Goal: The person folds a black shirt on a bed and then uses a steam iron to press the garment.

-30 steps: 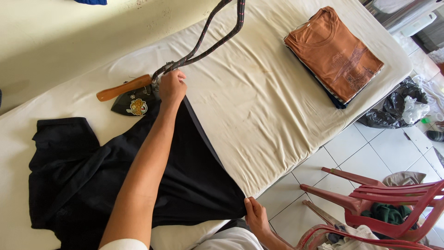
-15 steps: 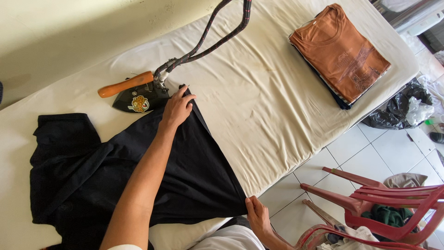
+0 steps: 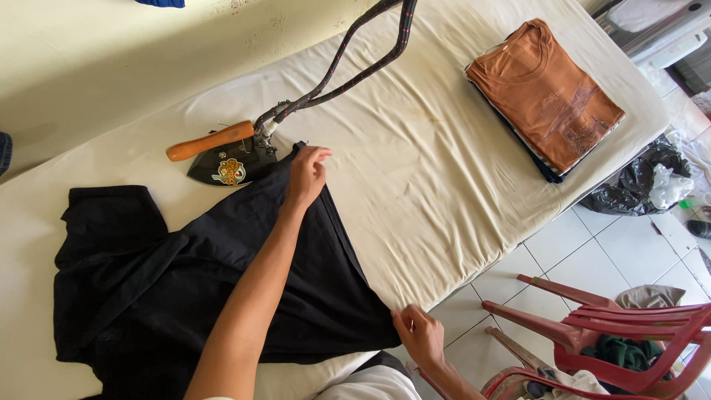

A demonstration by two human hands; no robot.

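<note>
- The tabletop point(image 3: 415, 185) has a cream padded cover.
- A black garment point(image 3: 148, 289) lies spread at its near end.
- An iron point(image 3: 222, 159) rests beside the garment.
- Folded shirts point(image 3: 544, 92), orange on top, lie at the far end.

One black garment point(image 3: 185, 281) lies spread on the tabletop point(image 3: 415, 185), and one iron point(image 3: 222, 159) with a wooden handle sits beside it. One stack of folded shirts point(image 3: 548, 96) (orange on top; the number beneath cannot be told). Two hands, left point(image 3: 307, 174) and right point(image 3: 418, 333). Red plastic chairs point(image 3: 615, 333), stacked: at least two.

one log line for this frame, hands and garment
left hand: grips black garment edge by iron | right hand: pinches near corner | padded table
</note>
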